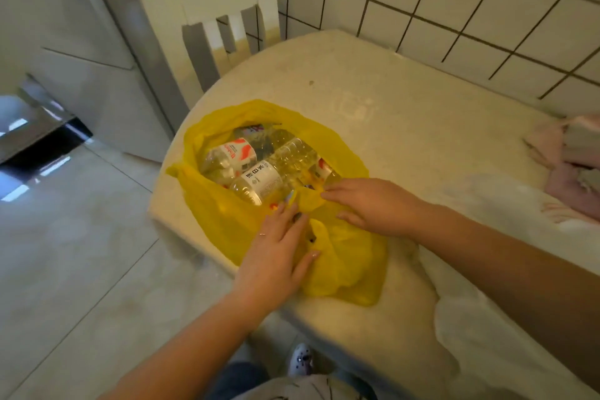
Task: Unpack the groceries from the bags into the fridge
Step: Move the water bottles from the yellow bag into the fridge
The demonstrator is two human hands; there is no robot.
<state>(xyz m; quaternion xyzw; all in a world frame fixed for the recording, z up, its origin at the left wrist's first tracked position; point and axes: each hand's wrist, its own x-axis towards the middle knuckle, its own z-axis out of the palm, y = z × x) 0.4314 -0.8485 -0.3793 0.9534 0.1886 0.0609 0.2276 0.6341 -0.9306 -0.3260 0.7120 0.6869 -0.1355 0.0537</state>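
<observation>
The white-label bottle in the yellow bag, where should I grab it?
Grip the white-label bottle around its labelled middle, coming from above through the yellow bag's open mouth. It lies on its side on top, label exposed, its far end tucked among other bottles.

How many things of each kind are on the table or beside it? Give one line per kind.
Yellow plastic bag: 1
White plastic bag: 1
Clear bottles visible in the yellow bag: at least 3, others possibly hidden
Pink cloth bundle: 1
White chair: 1
Total: at least 7
</observation>
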